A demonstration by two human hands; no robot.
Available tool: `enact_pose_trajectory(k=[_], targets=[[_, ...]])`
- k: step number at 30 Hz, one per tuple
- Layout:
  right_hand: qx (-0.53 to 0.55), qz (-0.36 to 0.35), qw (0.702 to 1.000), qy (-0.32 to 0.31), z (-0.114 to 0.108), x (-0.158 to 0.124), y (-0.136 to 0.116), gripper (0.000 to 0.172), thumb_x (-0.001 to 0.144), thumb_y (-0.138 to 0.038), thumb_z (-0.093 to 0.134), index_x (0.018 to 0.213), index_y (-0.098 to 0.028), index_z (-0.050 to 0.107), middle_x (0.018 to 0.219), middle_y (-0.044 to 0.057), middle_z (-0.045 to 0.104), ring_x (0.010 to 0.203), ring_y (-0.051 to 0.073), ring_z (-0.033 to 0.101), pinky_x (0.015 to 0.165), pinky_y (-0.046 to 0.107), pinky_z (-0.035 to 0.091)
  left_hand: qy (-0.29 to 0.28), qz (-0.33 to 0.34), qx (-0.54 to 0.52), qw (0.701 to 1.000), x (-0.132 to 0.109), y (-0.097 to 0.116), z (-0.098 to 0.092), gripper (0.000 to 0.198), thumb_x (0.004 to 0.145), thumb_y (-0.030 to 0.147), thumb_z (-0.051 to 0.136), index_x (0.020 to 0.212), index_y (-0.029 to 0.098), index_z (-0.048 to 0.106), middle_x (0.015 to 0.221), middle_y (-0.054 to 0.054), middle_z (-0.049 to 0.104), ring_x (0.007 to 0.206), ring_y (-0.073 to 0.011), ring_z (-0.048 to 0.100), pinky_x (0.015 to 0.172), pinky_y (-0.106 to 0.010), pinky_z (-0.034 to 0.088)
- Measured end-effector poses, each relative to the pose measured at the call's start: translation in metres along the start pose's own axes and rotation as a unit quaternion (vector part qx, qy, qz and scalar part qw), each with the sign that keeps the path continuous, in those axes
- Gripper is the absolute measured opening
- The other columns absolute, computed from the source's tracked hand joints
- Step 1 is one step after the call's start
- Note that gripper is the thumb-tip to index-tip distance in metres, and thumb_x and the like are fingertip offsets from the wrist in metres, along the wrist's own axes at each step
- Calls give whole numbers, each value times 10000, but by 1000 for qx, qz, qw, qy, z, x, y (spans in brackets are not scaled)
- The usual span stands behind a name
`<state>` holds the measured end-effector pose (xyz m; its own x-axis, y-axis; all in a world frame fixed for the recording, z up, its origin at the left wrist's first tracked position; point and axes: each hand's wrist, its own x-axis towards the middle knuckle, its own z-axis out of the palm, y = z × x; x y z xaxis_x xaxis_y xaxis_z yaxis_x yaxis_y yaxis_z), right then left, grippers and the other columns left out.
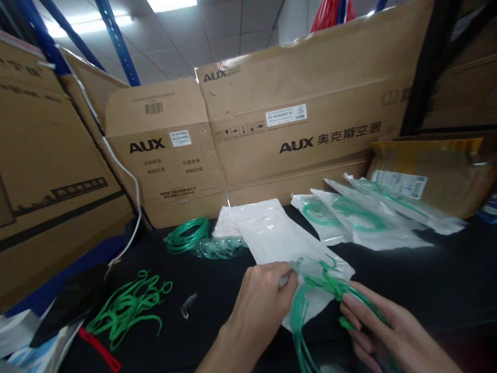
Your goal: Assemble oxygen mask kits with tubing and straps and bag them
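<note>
A loose coil of green, see-through tubing [298, 321] hangs between my hands, with a bright green band [330, 284] knotted around it. My right hand [382, 324] is closed around the coil's right side, thumb pressed close to the band. At the coil's upper left, my left hand [267, 290] pinches a thin, pale green end; its exact shape is blurred. White pouches [272, 235] lie just behind and beneath the coil. To the left, a small clear plastic piece [188, 305] and a tangled heap of green bands [128, 305] lie on the black table [186, 342].
Another green tubing coil [188, 235] and clear greenish plastic parts [221, 247] sit at the back. Filled pouches [361, 215] stand at right, before a taped cardboard box [427, 176]. Large cartons [295, 103] wall the back. A red-handled tool [100, 349] lies front left.
</note>
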<state>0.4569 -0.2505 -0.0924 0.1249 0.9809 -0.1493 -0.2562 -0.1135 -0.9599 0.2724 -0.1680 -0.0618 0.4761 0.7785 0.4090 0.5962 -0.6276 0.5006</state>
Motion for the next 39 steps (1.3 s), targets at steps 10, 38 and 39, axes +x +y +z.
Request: enact_pose_trajectory(k=[10, 38, 39], targets=[[-113, 8, 993, 28, -6, 4, 8, 772, 631, -758, 780, 1139, -179, 743, 438, -74, 475, 297, 130, 462, 276, 243, 463, 108, 23, -4, 994, 2, -11, 9, 280, 998, 164, 552, 1145, 259, 770, 968, -22, 664, 754, -148, 677, 679, -242, 529], [12, -42, 999, 2, -1, 10, 2, 575, 790, -557, 815, 1199, -160, 745, 719, 6, 666, 585, 146, 595, 573, 279, 599, -2, 174, -80, 982, -9, 7, 7, 259, 1021, 210, 565, 1203, 231, 749, 912, -41, 669, 817, -150, 655, 764, -241, 549], [26, -42, 999, 2, 1, 12, 3, 583, 780, -556, 825, 1202, -161, 750, 675, -4, 655, 587, 149, 607, 588, 273, 598, -2, 183, -90, 979, -10, 9, 9, 249, 1014, 208, 579, 1186, 228, 758, 900, -39, 674, 797, -144, 651, 759, -232, 550]])
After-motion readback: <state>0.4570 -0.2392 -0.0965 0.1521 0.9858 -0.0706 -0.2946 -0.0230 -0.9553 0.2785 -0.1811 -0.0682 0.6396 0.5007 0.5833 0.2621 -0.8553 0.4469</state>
